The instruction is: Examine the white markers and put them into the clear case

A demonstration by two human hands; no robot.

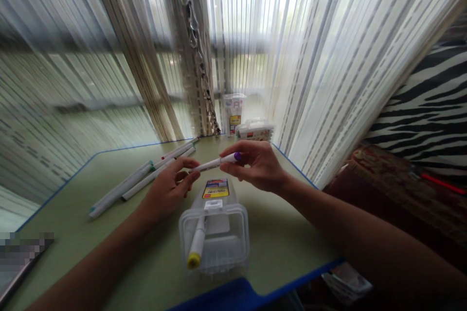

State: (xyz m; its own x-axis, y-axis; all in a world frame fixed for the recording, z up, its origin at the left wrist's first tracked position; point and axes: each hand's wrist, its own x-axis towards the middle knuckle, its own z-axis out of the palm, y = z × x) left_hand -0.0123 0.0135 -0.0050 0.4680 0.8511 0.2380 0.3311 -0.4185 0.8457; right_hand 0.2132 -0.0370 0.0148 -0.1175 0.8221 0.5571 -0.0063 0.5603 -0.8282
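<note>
Between my two hands is a white marker [208, 165] with a purple end. My left hand [170, 182] pinches its left end, while my right hand [257, 165] grips it near the purple end. Just below lies a clear plastic case [239, 211] on its side, its opening facing me and a yellow label on top. Inside it, a marker with a yellow cap [197, 243] sticks out toward me. To the left of my left hand, several white markers [124, 187] lie loose on the table, some with teal ends.
The light green table [280, 238] has a blue edge. Against the curtain [255, 34] at the back stand an upright clear case [234, 112] and a lower clear box [255, 129]. A dark, partly blurred object [25, 269] sits at the lower left. Zebra-striped fabric [426, 92] is at right.
</note>
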